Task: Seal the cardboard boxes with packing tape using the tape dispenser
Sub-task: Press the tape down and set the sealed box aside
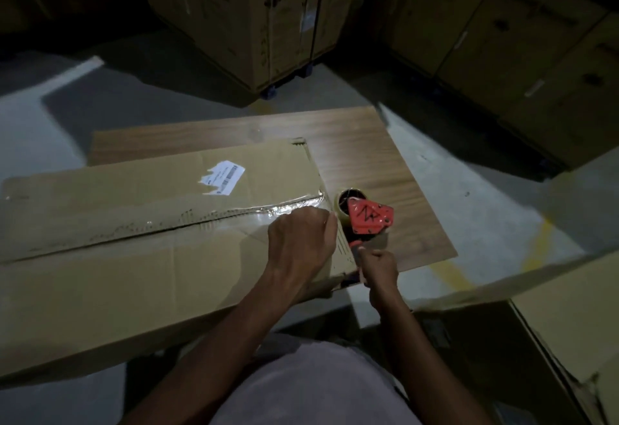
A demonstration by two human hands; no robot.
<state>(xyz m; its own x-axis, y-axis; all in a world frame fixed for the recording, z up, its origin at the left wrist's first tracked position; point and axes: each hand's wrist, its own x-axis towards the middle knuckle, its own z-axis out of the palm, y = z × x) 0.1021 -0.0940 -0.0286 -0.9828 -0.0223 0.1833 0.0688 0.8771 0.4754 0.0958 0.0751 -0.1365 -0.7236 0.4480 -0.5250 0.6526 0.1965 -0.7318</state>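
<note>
A long flat cardboard box (134, 257) lies across the left and middle, with a torn white label (222, 178) on top. Shiny clear tape (291, 207) runs along its centre seam toward the right end. My left hand (299, 240) rests on the box top at that right end, fingers curled by the tape's edge. My right hand (380, 272) grips the handle of the red tape dispenser (368, 220), which sits just past the box's right end with its tape roll (350, 198) on the far side.
The box lies partly on a wood-grain board (385, 170) on the grey floor. Tall stacked cartons (268, 16) stand behind, more cartons (536, 56) at the back right. Another cardboard box (569, 307) sits close at the right. Yellow floor marking (449, 274) runs nearby.
</note>
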